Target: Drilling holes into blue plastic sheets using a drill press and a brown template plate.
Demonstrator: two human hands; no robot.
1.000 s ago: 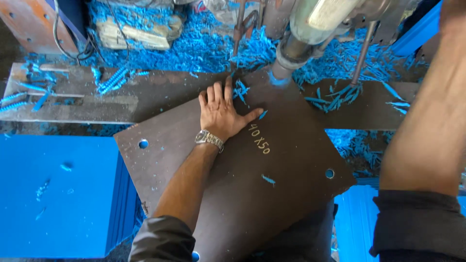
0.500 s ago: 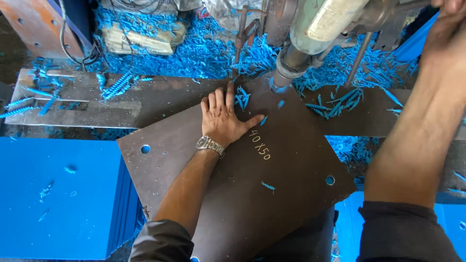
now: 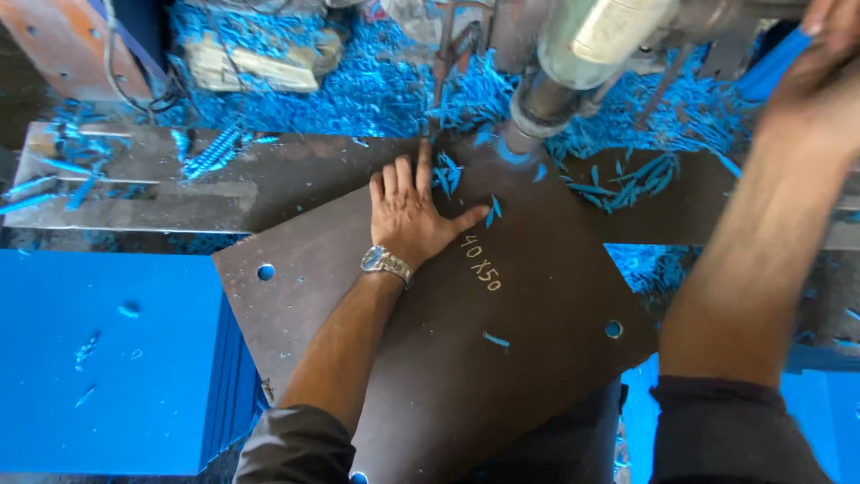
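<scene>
Left grip: the left hand [image 3: 414,215] lay flat, palm down, on the brown plate [image 3: 466,358], fingers spread apart and closed on nothing.
Left arm: it reached forward along the plate, nearly straight, sleeve pushed up to the elbow, a watch [image 3: 387,263] on the wrist.
Right grip: the right hand [image 3: 820,67] was raised at the frame's top right corner, blurred and cut off; I cannot tell whether it was closed on anything.
Right arm: it rose steeply from right of the plate, forearm bare, dark sleeve at the elbow.
Plate: it lay tilted on the counter [image 3: 134,184], its far corner under the drill [image 3: 573,63].
Drill: its tip stood just beyond the left hand's fingertips, at the plate's far corner.
Holes: three showed in the plate, one at the left corner [image 3: 266,271], one at the right corner [image 3: 613,329], one at the near edge [image 3: 358,478].
Shavings: blue curls [image 3: 376,90] lay heaped beyond the plate, and a few lay on it.
Blue stack: one pile of sheets [image 3: 107,358] sat left of the plate.
</scene>
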